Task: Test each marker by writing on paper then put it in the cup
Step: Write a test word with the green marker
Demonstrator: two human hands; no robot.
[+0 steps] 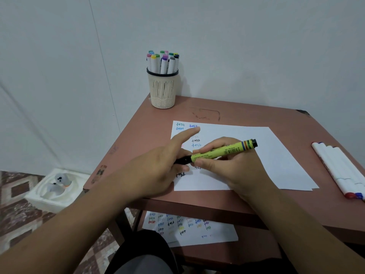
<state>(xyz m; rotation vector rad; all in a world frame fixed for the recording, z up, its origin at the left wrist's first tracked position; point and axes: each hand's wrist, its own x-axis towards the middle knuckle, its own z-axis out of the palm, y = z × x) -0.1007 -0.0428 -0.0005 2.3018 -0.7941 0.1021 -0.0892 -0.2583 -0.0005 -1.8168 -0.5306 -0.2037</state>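
My right hand (227, 165) grips the green marker (221, 151) over the paper (256, 155) while my left hand (158, 169) pinches its black cap end, so next I judge comes either uncapping to write or the cup (163, 89).

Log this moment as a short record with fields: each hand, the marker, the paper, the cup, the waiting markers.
right hand: grips the yellow-green marker barrel
left hand: at the marker's black cap end, index finger straight
paper: on the table, "test" written several times
cup: far table corner, full of markers
waiting markers: white, lying at the right edge
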